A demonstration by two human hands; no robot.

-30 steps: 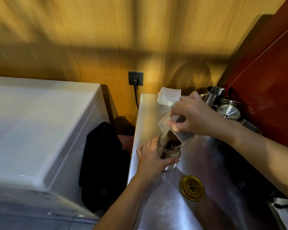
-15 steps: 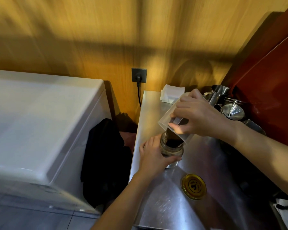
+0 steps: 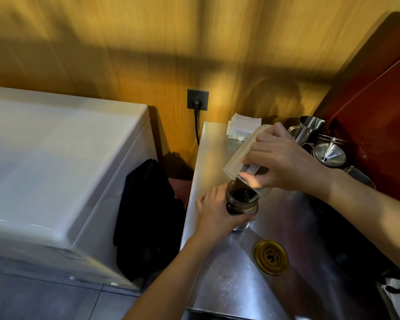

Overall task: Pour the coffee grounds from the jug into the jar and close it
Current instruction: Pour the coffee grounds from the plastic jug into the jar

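Observation:
A small glass jar [image 3: 241,204] stands upright on the steel counter [image 3: 217,285], dark coffee grounds filling it almost to the mouth. My left hand [image 3: 215,213] wraps around its left side. My right hand [image 3: 284,162] holds a clear plastic jug [image 3: 240,155] tipped steeply, its spout over the jar's mouth; the jug looks nearly empty. The jar's gold lid [image 3: 271,257] lies flat on the counter, in front and right of the jar.
Steel pitcher [image 3: 307,128], metal funnel [image 3: 330,154] and white folded paper [image 3: 243,125] sit at the counter's back. A red panel [image 3: 379,125] rises on the right. A white chest appliance [image 3: 56,169] and dark cloth [image 3: 148,215] lie left; a plugged wall socket [image 3: 198,99] behind.
The jug has tipped further up and its grounds have run into the jar, which is now fuller. My left hand stays on the jar.

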